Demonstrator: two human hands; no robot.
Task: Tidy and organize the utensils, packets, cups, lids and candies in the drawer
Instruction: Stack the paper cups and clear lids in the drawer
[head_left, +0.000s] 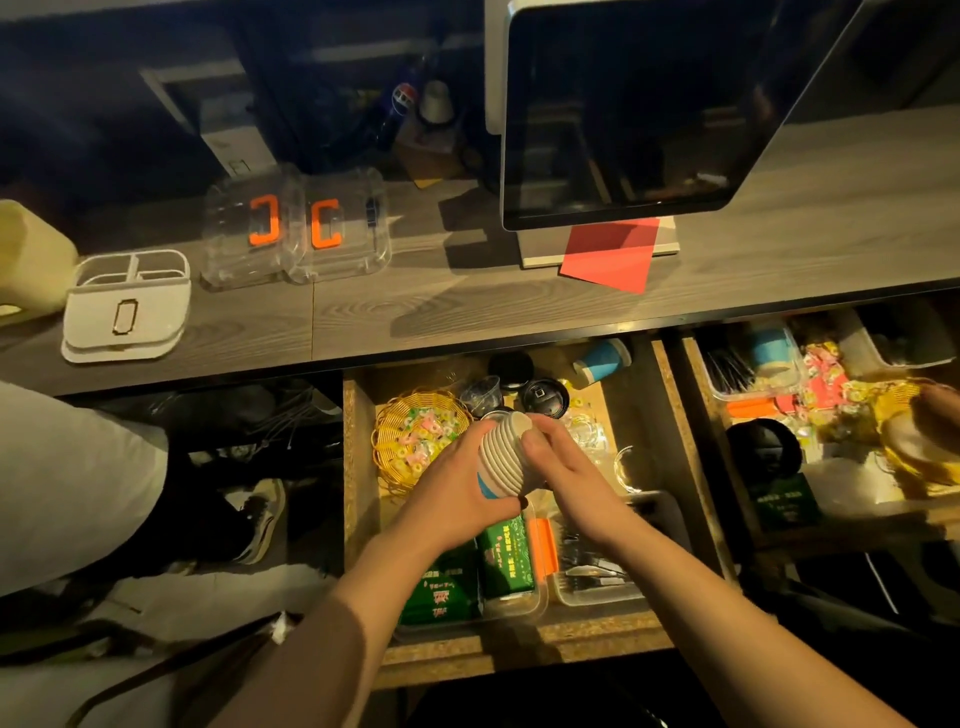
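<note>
Left hand (457, 480): fingers curled round the lower part of a stack of paper cups (503, 460), held over the open drawer (358, 467).
Right hand (563, 470): fingers and thumb wrapped on the upper right side of the same stack, near its top rim.
Cup stack: white ribbed rims nested tightly, a blue band on the bottom cup; tilted, mouth pointing away.
Drawer: raw chipboard walls with a speckled cut edge.
Basket (415, 441): round woven yellow wicker, at the back left of the drawer, holding small pink, green and yellow wrapped candies.
Green packets (506, 558): glossy green wrappers with printed script too small to read, lying in a clear tray at the front.
Clear box (592, 571): transparent plastic with an orange clasp, dark cutlery inside, just right of the packets.
Black lids (543, 396): round, at the back, beside a blue paper cup (602, 359) lying on its side.
Table (467, 306): grey wood-grain; carries a white divided holder (124, 312), two clear orange-clasped boxes (296, 228) and a dark screen (639, 114).
</note>
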